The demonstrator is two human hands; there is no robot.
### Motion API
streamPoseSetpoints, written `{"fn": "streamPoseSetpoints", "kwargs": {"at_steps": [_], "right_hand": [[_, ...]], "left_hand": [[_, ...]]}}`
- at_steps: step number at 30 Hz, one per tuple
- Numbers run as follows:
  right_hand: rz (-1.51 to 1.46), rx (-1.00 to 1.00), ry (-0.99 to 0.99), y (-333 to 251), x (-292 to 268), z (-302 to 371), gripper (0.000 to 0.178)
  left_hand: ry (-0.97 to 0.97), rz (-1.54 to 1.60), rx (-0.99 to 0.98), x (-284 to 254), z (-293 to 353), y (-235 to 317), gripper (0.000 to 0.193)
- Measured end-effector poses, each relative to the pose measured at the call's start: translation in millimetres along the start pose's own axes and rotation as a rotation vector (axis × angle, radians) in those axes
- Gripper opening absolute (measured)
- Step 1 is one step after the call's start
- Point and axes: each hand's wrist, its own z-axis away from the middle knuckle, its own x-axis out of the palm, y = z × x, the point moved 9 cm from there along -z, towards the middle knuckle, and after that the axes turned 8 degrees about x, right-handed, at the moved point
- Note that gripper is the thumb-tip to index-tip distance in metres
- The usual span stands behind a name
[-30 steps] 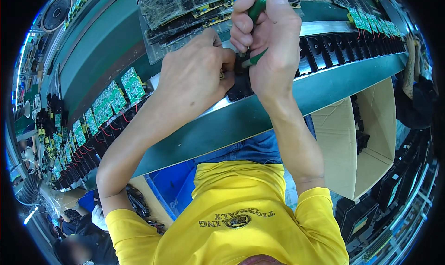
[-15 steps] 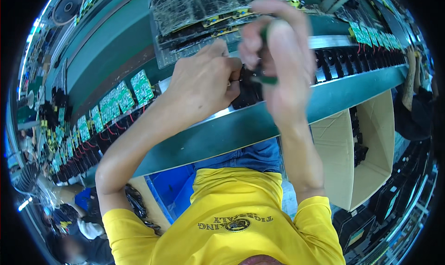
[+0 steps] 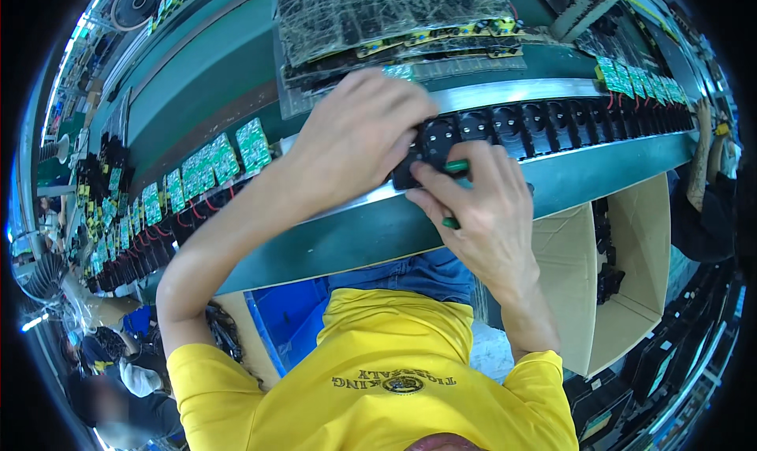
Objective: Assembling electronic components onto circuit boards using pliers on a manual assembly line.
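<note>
Over the row of black plastic housings, my left hand is closed with its fingers curled down, slightly blurred. Its fingertips are at the left end of the row, and what they hold is hidden. A bit of green circuit board shows just behind its knuckles. My right hand is wrapped round a hand tool with green handles; its working end is hidden. The right thumb and index finger touch the front of a black housing beside the left fingertips.
Green circuit boards with red wires line the rail at left, and more boards at right. A film-wrapped stack lies behind my hands. An open carton stands below the bench edge at right. Another person's arm is far right.
My right hand has come down from above the rail to the housings, the green-handled tool still in it. The left hand has shifted slightly, and more black housings are visible between and beyond the hands.
</note>
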Motion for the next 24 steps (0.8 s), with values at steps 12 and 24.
{"fn": "streamPoseSetpoints", "kwargs": {"at_steps": [12,24], "right_hand": [[0.446,0.842,0.338,249,-118,10,0.041],[0.613,0.733,0.317,277,-109,9,0.04]], "left_hand": [[-0.327,-0.121,-0.187,-61,83,-11,0.035],[0.138,-0.781,-0.286,76,-220,-268,0.054]]}}
